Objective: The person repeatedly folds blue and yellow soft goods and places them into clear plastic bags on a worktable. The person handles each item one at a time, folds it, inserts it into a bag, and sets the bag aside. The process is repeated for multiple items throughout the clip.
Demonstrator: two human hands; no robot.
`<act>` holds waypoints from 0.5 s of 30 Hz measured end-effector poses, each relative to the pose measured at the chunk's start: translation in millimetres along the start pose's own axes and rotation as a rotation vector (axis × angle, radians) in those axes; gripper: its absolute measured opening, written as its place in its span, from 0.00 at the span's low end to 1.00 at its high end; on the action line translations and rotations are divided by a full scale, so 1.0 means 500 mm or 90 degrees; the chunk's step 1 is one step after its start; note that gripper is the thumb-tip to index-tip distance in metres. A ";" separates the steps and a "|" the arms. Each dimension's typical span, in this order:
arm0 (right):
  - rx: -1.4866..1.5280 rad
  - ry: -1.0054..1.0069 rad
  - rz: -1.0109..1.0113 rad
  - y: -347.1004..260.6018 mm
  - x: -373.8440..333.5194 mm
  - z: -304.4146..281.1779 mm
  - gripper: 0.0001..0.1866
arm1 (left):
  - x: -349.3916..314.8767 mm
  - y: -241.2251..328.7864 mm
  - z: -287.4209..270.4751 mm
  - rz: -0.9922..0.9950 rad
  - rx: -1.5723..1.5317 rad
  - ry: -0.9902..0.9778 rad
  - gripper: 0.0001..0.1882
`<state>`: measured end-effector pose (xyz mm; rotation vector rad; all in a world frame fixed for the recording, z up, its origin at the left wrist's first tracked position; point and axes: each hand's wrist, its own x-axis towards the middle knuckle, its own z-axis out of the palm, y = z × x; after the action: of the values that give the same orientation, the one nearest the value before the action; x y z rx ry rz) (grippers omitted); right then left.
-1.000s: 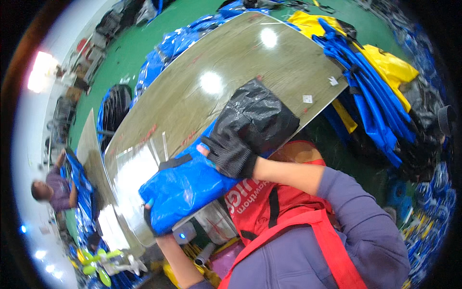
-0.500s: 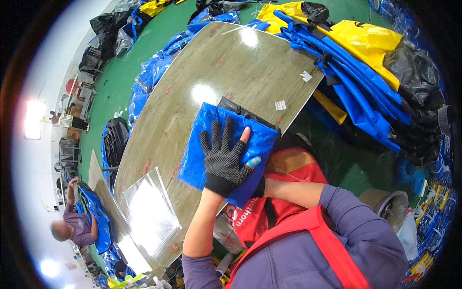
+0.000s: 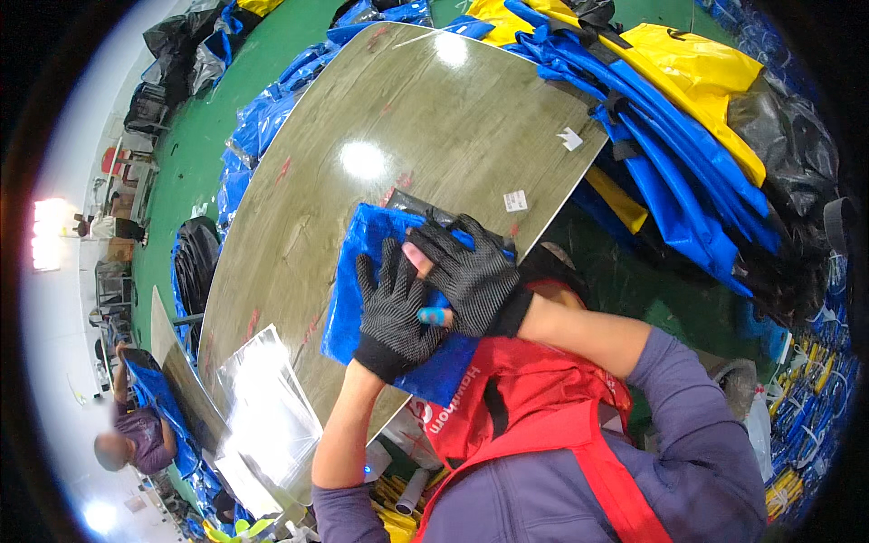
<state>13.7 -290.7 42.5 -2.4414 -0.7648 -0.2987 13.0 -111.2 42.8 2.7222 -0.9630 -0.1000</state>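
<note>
A folded blue plastic sheet (image 3: 348,271), with a black edge strip (image 3: 416,206) at its far side, lies near the front edge of the wood-grain table. My left hand (image 3: 396,312), in a black dotted glove, rests flat on it with fingers stretched. Its index fingertip is bare, and blue tape wraps its thumb. My right hand (image 3: 475,279), gloved alike, is pressed down on the right part of the sheet with its fingers extended. It sits close against the left hand and overlaps its index finger and thumb area. The right thumb is hidden.
The wood-grain table (image 3: 299,190) carries small white labels (image 3: 515,201) and a clear plastic sheet (image 3: 267,398). Blue and yellow tarpaulin pieces (image 3: 670,172) are heaped at the right. Bundled blue and yellow items (image 3: 806,407) lie far right. Another person (image 3: 140,434) works at far left.
My right hand has come out from beneath the blue sheet's near edge and now lies on top beside the left. My left hand has shifted slightly left. The head view has shifted a little.
</note>
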 end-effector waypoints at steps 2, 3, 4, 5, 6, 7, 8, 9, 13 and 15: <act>-0.002 0.072 -0.018 0.034 -0.014 0.050 0.46 | 0.023 -0.029 -0.017 0.005 0.026 -0.048 0.36; 0.014 0.147 -0.052 0.044 -0.040 0.071 0.47 | 0.037 -0.051 -0.022 0.003 0.010 -0.023 0.35; 0.027 0.179 -0.074 0.062 -0.049 0.093 0.47 | 0.052 -0.066 -0.014 -0.014 -0.021 0.017 0.34; 0.041 0.141 -0.085 0.075 -0.068 0.106 0.47 | 0.077 -0.084 0.004 -0.034 -0.090 -0.003 0.31; 0.051 0.119 -0.108 0.085 -0.084 0.112 0.48 | 0.078 -0.102 0.009 -0.008 -0.126 0.033 0.30; 0.042 0.058 -0.111 0.097 -0.092 0.110 0.48 | 0.091 -0.118 0.026 -0.010 -0.165 0.014 0.29; 0.077 0.051 -0.146 0.107 -0.100 0.099 0.40 | 0.092 -0.135 0.031 0.033 -0.142 0.036 0.27; 0.064 0.085 -0.225 0.117 -0.100 0.083 0.35 | 0.084 -0.143 0.038 -0.008 -0.175 0.030 0.27; 0.002 0.050 -0.277 0.141 -0.097 -0.006 0.23 | 0.034 -0.163 0.012 0.060 -0.344 -0.009 0.34; 0.061 0.073 -0.185 0.142 -0.104 -0.043 0.21 | -0.033 -0.138 -0.011 -0.128 -0.689 -0.132 0.49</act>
<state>11.6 -375.1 10.0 -2.2014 -1.0588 -0.4952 43.1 -48.0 29.9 1.7879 -0.4403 -0.7159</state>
